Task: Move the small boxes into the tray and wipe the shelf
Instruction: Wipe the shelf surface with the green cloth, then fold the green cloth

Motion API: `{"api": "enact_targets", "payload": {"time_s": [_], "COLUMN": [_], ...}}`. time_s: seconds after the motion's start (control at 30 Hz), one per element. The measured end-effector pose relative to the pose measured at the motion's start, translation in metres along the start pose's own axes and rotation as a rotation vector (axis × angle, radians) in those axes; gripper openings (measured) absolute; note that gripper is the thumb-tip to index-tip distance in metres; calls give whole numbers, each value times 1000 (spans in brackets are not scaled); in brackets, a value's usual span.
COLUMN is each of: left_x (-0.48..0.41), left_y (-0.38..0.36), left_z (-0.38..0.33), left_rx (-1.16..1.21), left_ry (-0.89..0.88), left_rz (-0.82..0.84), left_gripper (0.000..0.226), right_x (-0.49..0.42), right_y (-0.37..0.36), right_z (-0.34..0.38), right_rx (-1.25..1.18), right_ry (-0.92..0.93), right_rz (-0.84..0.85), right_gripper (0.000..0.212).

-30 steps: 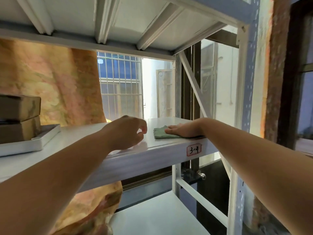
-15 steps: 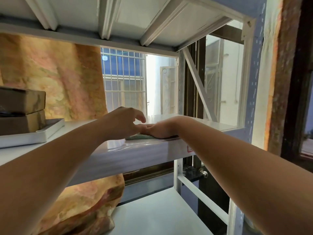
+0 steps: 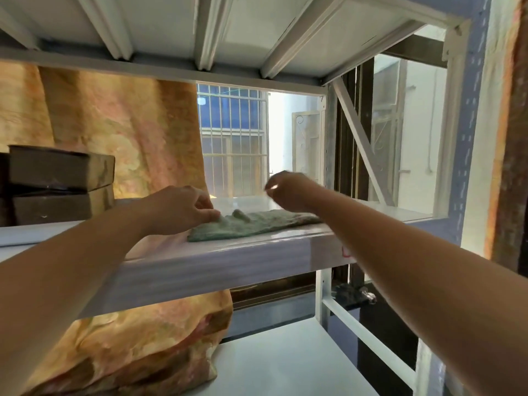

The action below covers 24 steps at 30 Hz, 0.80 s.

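Mid-frame, the right hand (image 3: 288,192), earlier flat on the cloth (image 3: 257,224), is lifting off, fingers blurred and curled, grip unclear, while the left hand (image 3: 180,210) is pinching the cloth's end, spreading it along the shelf (image 3: 228,261) for wiping, boxes (image 3: 57,184) sitting stacked far left.

The cloth (image 3: 251,227) is laid on the shelf (image 3: 228,252), near its front edge and toward the right. Its left end is pinched by the left hand (image 3: 183,210), and the right hand (image 3: 288,192) is held just above its right part, apart from it. Two boxes (image 3: 57,170) are stacked one on the other at the far left of the same shelf, well apart from the cloth. A curtain (image 3: 128,132) is hung behind the shelf on the left, and a window (image 3: 233,144) is seen behind it on the right. A lower shelf (image 3: 285,361) is placed beneath, an upper shelf (image 3: 228,24) above.
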<state>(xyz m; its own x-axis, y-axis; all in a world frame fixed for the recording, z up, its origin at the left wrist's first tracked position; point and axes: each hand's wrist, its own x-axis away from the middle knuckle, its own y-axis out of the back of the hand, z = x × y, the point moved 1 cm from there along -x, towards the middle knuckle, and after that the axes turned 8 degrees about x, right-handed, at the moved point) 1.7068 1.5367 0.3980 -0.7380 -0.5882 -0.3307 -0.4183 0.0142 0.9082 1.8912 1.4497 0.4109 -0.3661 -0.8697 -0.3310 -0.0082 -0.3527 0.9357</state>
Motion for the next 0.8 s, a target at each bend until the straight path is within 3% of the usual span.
{"api": "enact_targets", "payload": {"time_s": [0.07, 0.17, 0.23, 0.37, 0.47, 0.63, 0.8], "left_x": [9, 22, 27, 32, 33, 29, 23], "left_y": [2, 6, 8, 12, 10, 12, 28], "left_z": [-6, -16, -17, -17, -22, -26, -14], "left_rx": [39, 131, 170, 92, -101, -332, -61], "left_ry": [-49, -94, -86, -98, -138, -156, -48], "left_rz": [62, 153, 186, 160, 84, -34, -162], "left_gripper": [53, 71, 65, 25, 26, 27, 19], "right_x": [-8, -6, -3, -1, 5, 8, 10], "right_y": [2, 6, 10, 17, 26, 31, 46], "right_z": [-26, -50, -56, -57, -55, -51, -52], "right_rx": [77, 36, -7, -43, -63, -106, -368], "right_ry": [-114, -272, -348, -435, -424, -355, -322], "right_rz": [-53, 150, 272, 417, 494, 411, 304], "right_gripper": [32, 18, 23, 32, 26, 16, 22]}}
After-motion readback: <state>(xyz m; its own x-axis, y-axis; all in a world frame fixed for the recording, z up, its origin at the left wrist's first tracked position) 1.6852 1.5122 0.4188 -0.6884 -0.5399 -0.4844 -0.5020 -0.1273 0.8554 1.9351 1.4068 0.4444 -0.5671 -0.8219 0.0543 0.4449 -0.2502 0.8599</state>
